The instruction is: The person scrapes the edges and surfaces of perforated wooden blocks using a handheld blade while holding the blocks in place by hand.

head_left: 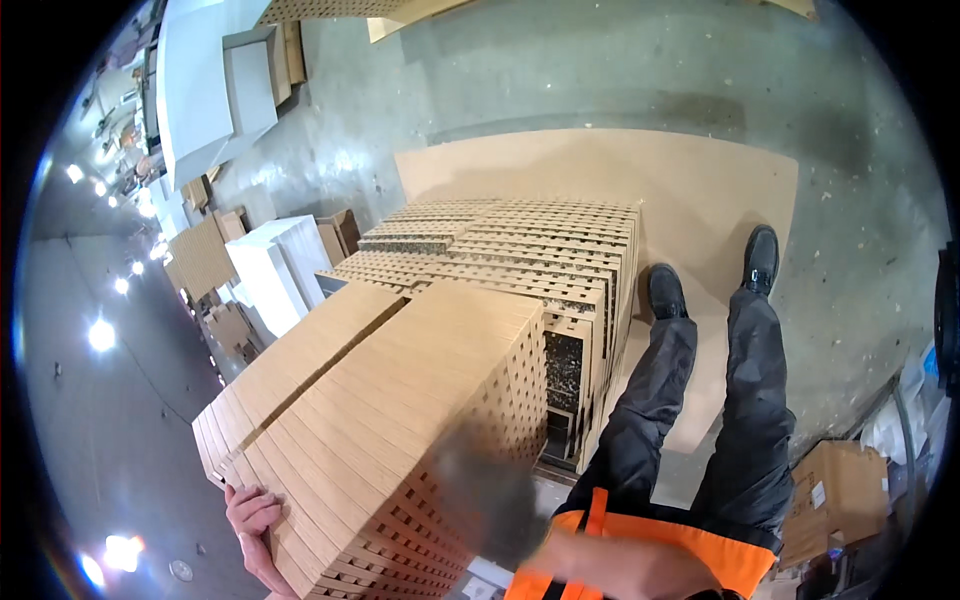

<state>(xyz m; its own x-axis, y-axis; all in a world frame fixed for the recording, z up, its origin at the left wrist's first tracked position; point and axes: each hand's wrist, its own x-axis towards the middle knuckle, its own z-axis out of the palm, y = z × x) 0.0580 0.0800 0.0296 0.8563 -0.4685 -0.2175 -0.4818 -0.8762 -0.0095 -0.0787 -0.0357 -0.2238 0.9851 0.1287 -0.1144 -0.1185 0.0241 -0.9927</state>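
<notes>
A tall stack of wood-coloured panels, with rows of square holes along the side facing me, rises in front of my body. My left hand is at its left edge, the bent fingers hooked over the edge of a panel and the rest of the hand partly behind the stack. Against the holed near side, my right hand shows as a dark grey, motion-blurred shape, seemingly gloved; its fingers cannot be made out. Beyond the tall stack stand more holed panels, set on edge in rows, with dark speckled faces showing in the gaps.
A flat brown cardboard sheet lies on the grey concrete floor under my black shoes. White boxes stand at the left, and a large white open-topped case farther off. An open cardboard box sits at lower right.
</notes>
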